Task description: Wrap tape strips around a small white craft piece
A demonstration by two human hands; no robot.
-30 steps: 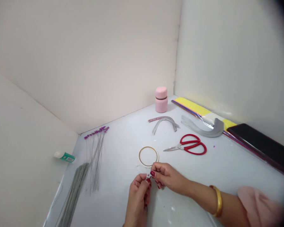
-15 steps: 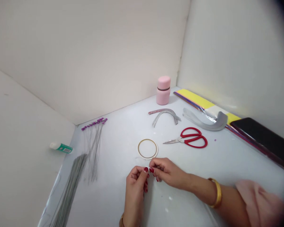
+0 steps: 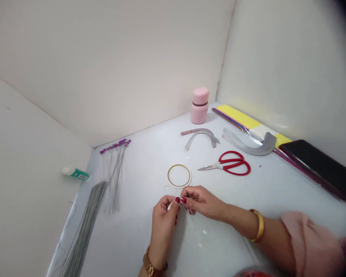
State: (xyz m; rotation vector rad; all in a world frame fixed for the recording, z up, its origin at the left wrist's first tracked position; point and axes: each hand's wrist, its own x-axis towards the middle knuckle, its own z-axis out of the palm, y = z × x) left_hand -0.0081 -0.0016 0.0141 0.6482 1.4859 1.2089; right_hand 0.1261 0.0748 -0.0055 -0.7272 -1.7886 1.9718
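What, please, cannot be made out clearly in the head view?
In the head view:
Small white piece: its shape, mostly hidden by the fingers of the left hand and right hand.
Grey wire bundle: its lower end, cut off by the bottom edge.
Black object: its right end, cut off by the right edge.
Green tube: its label, too small to read.

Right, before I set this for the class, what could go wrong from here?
The small whitish piece at the fingertips of the left hand and right hand is largely hidden; it could slip or crease.

The scissors lie uncovered, pointing towards the tape roll; a careless reach might meet the tips.

The purple-tipped wires lie loosely beside the grey wire bundle and may tangle.
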